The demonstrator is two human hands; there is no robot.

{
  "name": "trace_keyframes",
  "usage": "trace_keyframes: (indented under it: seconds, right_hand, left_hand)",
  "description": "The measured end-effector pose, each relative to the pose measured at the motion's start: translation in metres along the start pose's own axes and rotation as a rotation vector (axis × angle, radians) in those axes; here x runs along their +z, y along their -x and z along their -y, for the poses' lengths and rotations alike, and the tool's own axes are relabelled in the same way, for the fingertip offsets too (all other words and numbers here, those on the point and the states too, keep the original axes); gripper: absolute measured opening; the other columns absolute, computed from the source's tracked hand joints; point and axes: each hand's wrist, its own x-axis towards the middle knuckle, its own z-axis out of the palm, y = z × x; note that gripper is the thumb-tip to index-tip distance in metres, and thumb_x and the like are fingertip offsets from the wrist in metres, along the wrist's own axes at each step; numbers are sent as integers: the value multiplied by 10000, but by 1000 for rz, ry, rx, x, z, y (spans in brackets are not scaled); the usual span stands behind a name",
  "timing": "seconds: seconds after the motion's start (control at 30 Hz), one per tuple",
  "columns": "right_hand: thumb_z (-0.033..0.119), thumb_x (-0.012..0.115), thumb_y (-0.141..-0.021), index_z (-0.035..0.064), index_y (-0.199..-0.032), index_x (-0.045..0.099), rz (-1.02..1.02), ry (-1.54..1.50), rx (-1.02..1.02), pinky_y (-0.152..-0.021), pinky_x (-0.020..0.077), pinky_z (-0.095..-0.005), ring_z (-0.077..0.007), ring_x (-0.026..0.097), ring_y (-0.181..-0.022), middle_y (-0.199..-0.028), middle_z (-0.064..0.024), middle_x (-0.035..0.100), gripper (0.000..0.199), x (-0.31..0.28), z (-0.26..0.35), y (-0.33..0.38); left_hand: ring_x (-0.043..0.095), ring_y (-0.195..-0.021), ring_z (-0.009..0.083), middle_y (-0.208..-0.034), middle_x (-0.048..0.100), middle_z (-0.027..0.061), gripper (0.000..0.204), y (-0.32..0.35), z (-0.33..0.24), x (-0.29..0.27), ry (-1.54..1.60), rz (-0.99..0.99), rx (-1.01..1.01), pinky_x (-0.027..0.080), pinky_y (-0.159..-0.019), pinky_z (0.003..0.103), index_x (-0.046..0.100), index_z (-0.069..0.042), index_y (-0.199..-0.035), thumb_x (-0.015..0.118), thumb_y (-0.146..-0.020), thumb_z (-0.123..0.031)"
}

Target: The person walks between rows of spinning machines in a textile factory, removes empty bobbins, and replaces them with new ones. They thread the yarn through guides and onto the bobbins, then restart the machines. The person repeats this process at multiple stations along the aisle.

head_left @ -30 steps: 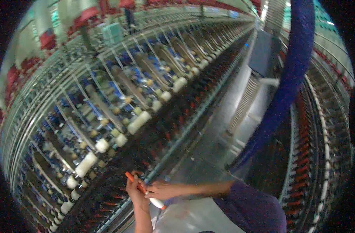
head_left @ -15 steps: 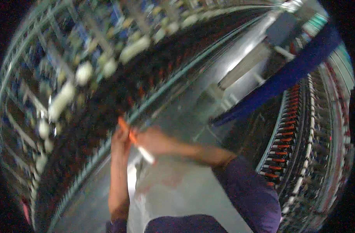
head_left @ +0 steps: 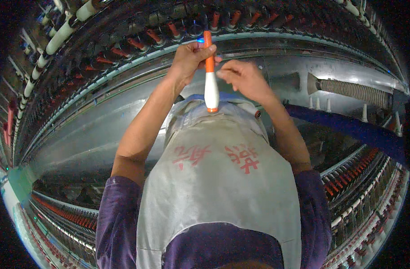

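An orange spinning bobbin [head_left: 211,87] with white yarn wound round its lower part stands nearly upright in the picture, in front of my apron. My left hand [head_left: 187,60] grips its bare orange upper part, thumb across the front. Just right of the bobbin, my right hand [head_left: 249,80] is closed, its thumb and fingertips pinched together close to the tube. Any thread in that pinch is too fine to make out.
A spinning frame with a row of orange bobbins [head_left: 173,29] curves along the far side. White rollers [head_left: 60,36] line the upper left. At right are a ribbed grey hose [head_left: 355,88] and a dark blue fabric tube [head_left: 344,123]. More bobbin rows [head_left: 348,172] stand behind me.
The view has turned and steadied. The bobbin, earlier tilted across both hands, now points up and away. My right hand has come apart from it, to its right, while my left keeps hold.
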Motion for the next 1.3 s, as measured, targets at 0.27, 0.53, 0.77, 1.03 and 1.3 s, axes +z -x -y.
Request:
trace_keyframes:
  seconds: [0.27, 0.53, 0.77, 1.03, 1.3]
  right_hand:
    - [162, 596, -871, -5, -751, 614, -33, 38, -115, -471, 388, -317, -120, 498, -490, -559, -61, 535, 206, 31, -1, -9]
    - [174, 582, -880, 13, -821, 628, -202, 194, -242, -459, 423, -279, -116, 546, -490, -585, -51, 575, 178, 20, -5, -14]
    - [178, 569, -878, 35, -825, 633, 41, 101, -19, -471, 432, -346, -239, 577, -495, -624, -106, 603, 165, 33, -14, -8]
    - [99, 563, -883, 14, -806, 625, -24, -274, 77, -457, 390, -225, -76, 509, -508, -629, -23, 564, 130, 33, -9, -4]
    - [120, 603, -867, 20, -819, 625, 58, -149, 182, -422, 373, -225, -68, 472, -458, -617, -17, 562, 114, 21, -16, -7]
  left_hand:
    - [657, -734, 195, -806, 630, 112, 295, 4, 5, -6, -12, -40, -15, 538, -633, 298, 570, 36, -929, 709, -815, -199]
    - [479, -607, 104, -698, 546, 35, 383, 7, 28, 7, -209, -265, 69, 399, -542, 269, 588, -19, -771, 699, -806, -385]
    - [555, -691, 163, -784, 579, 78, 338, 13, 30, 17, 459, -146, 42, 476, -644, 286, 574, -30, -909, 535, -925, -365]
    - [609, -883, 262, -957, 593, 128, 276, 11, 32, 4, 691, 69, -66, 515, -824, 400, 514, 7, -1155, 522, -924, -145]
    - [645, -912, 260, -970, 628, 158, 279, 21, 19, -27, 301, 62, 23, 547, -800, 402, 527, 53, -1106, 532, -931, -164]
